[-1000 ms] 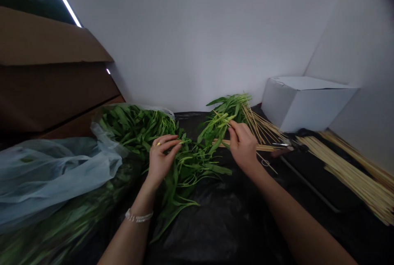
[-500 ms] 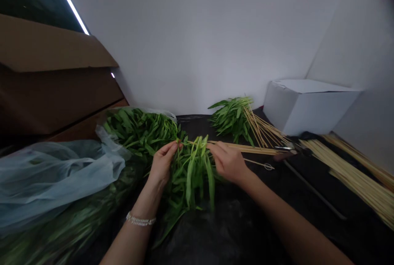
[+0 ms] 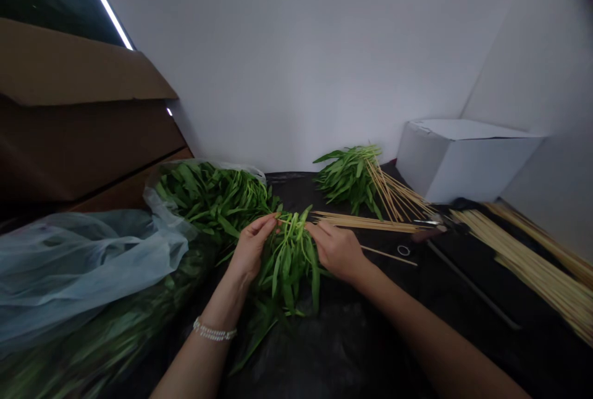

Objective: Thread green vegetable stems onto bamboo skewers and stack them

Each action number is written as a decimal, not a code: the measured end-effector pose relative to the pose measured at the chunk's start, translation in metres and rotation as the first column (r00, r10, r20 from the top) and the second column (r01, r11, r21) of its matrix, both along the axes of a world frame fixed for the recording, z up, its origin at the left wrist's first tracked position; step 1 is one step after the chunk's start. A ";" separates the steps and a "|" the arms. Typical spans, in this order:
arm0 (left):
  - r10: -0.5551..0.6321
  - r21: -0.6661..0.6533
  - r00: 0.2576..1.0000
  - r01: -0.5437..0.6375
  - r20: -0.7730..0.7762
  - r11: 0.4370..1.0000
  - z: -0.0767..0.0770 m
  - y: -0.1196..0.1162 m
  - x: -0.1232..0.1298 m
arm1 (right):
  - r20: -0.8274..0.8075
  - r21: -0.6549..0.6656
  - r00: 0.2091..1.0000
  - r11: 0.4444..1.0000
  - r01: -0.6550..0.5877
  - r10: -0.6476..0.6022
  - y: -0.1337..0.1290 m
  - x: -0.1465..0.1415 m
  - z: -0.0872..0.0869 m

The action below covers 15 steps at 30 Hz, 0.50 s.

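Leafy green stems [image 3: 290,263] hang in a row between my hands, their pale tops strung along a thin bamboo skewer [image 3: 389,255]. My right hand [image 3: 337,249] is closed on that skewer just right of the leaves, and its tail sticks out behind the palm. At the left end of the row, my left hand [image 3: 254,244] pinches finger and thumb together at the skewer's tip; whether it grips the tip or a stem there is hidden. Loose bamboo skewers [image 3: 370,222] lie just beyond my right hand.
Left stands a plastic bag [image 3: 157,201] of greens, with a cardboard box [image 3: 83,71] behind. Filled skewers with leaves [image 3: 349,173] lie at the back. A white box [image 3: 467,158], bundled sticks [image 3: 523,257], a dark-handled metal tool [image 3: 428,231] and a small pale ring [image 3: 404,250] are right.
Both hands have come slightly closer together, the left moving right. The hanging leaves are bunched more tightly, and the skewer's tail has swung clear of the ring.
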<state>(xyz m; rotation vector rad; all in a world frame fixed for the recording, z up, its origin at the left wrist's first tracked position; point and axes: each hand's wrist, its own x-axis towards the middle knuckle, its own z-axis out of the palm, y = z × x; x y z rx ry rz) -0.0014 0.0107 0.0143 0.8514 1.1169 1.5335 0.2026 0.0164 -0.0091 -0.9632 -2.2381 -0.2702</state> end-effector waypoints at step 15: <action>-0.001 -0.008 0.999 0.001 -0.032 1.000 0.001 -0.002 0.005 | 0.050 -0.087 0.998 0.995 0.043 -0.038 -0.004 -0.003 0.001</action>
